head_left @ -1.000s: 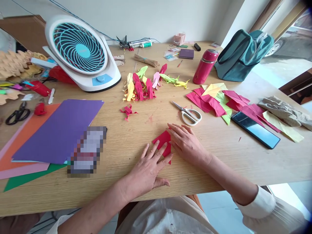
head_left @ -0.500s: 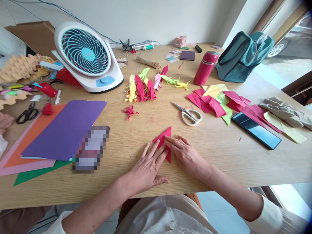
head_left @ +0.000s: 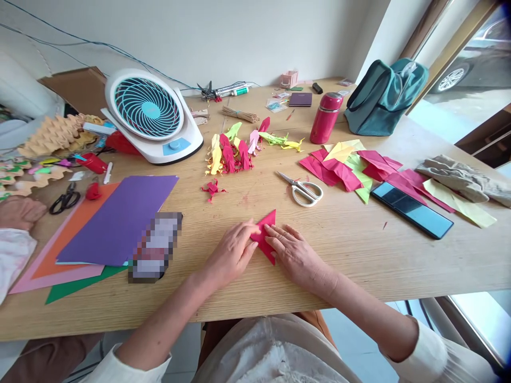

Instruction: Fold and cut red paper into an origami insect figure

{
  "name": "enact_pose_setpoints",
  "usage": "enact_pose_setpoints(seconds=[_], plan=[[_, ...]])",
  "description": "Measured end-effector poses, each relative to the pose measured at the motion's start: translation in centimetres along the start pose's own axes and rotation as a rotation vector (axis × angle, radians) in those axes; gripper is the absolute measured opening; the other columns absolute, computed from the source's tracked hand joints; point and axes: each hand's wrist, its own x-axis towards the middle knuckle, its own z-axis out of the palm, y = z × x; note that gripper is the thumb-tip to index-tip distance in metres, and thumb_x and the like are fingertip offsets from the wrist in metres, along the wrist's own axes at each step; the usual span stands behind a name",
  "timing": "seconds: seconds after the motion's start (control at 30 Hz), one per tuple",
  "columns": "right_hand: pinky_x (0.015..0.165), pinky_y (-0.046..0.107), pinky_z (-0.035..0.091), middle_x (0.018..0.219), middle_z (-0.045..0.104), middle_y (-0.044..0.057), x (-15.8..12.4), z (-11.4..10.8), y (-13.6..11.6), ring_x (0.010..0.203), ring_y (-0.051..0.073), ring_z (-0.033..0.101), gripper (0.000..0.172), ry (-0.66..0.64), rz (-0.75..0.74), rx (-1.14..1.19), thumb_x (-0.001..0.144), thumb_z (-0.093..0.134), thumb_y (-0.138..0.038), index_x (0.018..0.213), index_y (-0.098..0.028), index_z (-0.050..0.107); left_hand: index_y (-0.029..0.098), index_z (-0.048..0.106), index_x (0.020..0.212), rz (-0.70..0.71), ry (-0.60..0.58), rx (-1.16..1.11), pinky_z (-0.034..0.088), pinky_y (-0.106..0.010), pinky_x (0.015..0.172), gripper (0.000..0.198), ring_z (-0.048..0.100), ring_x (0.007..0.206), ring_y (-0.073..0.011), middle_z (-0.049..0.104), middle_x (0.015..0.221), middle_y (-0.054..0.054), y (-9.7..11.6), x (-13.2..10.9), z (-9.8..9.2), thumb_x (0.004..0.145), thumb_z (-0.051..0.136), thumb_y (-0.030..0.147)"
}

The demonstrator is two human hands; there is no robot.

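A folded red paper triangle [head_left: 265,246] lies on the wooden table right in front of me. At its left corner my left hand [head_left: 231,252] is closed, thumb and fingertips pinching the paper's edge. From the other side my right hand [head_left: 299,258] lies flat, its fingers stretched out and pressing on the paper. Beyond the hands rest white-handled scissors [head_left: 305,192] with their blades apart. A small red origami figure [head_left: 213,189] sits farther left, in front of a cluster of red, yellow, green and pink folded paper figures [head_left: 229,151].
Coloured sheets [head_left: 120,218] and a blurred-out phone-like object [head_left: 155,247] lie left; a fan [head_left: 149,114] stands behind. To the right are folded papers [head_left: 343,165], a phone [head_left: 413,210], a red flask [head_left: 326,118] and a teal bag [head_left: 383,101]. Another person's hand [head_left: 19,211] rests far left.
My left hand has gone from lying flat across the paper to pinching its left corner. My right hand stays pressed on the paper. The view has turned slightly left, showing another person's sleeve.
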Motion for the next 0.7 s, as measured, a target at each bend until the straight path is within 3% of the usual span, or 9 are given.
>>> enact_pose_setpoints(seconds=[0.07, 0.13, 0.27, 0.4, 0.7], plan=[[0.115, 0.055, 0.039, 0.15, 0.051, 0.02, 0.1, 0.0, -0.1, 0.143, 0.028, 0.045, 0.034, 0.006, -0.002, -0.012, 0.099, 0.041, -0.01, 0.128, -0.012, 0.059, 0.016, 0.048, 0.138, -0.022, 0.066, 0.071, 0.036, -0.048, 0.119, 0.039, 0.038, 0.147, -0.0269, 0.053, 0.146, -0.015, -0.3, 2.7, 0.8, 0.103, 0.035, 0.024], [0.115, 0.055, 0.039, 0.151, 0.049, 0.02, 0.1, 0.0, -0.1, 0.143, 0.028, 0.045, 0.033, 0.002, -0.004, -0.027, 0.098, 0.042, -0.009, 0.126, -0.012, 0.059, 0.012, 0.04, 0.148, -0.145, 0.092, 0.155, 0.031, -0.055, 0.119, 0.049, 0.03, 0.151, -0.0331, 0.045, 0.153, -0.02, -0.6, 5.8, 1.9, 0.102, 0.039, 0.029], [0.116, 0.056, 0.038, 0.152, 0.049, 0.019, 0.1, 0.2, 0.1, 0.144, 0.029, 0.044, 0.033, -0.026, -0.004, -0.049, 0.098, 0.042, -0.009, 0.126, -0.012, 0.058, 0.011, 0.024, 0.158, -0.378, 0.034, 0.31, 0.022, -0.062, 0.121, 0.067, 0.017, 0.154, -0.0391, 0.026, 0.164, -0.023, -1.3, 10.6, 3.7, 0.101, 0.04, 0.041], [0.116, 0.056, 0.037, 0.152, 0.049, 0.019, 0.0, 0.2, 0.1, 0.144, 0.03, 0.044, 0.031, -0.026, 0.001, -0.036, 0.098, 0.042, -0.009, 0.125, -0.011, 0.058, 0.012, 0.018, 0.161, -0.405, -0.032, 0.364, 0.017, -0.061, 0.122, 0.069, 0.012, 0.155, -0.0395, 0.018, 0.167, -0.021, -2.2, 11.5, 4.6, 0.102, 0.035, 0.043], [0.115, 0.056, 0.038, 0.151, 0.049, 0.021, 0.0, 0.1, 0.1, 0.142, 0.03, 0.046, 0.03, -0.008, -0.006, -0.029, 0.098, 0.043, -0.009, 0.125, -0.012, 0.058, 0.017, 0.023, 0.16, -0.297, -0.071, 0.428, 0.018, -0.06, 0.122, 0.065, 0.019, 0.154, -0.0364, 0.023, 0.167, -0.016, -2.8, 11.5, 4.2, 0.102, 0.036, 0.043]])
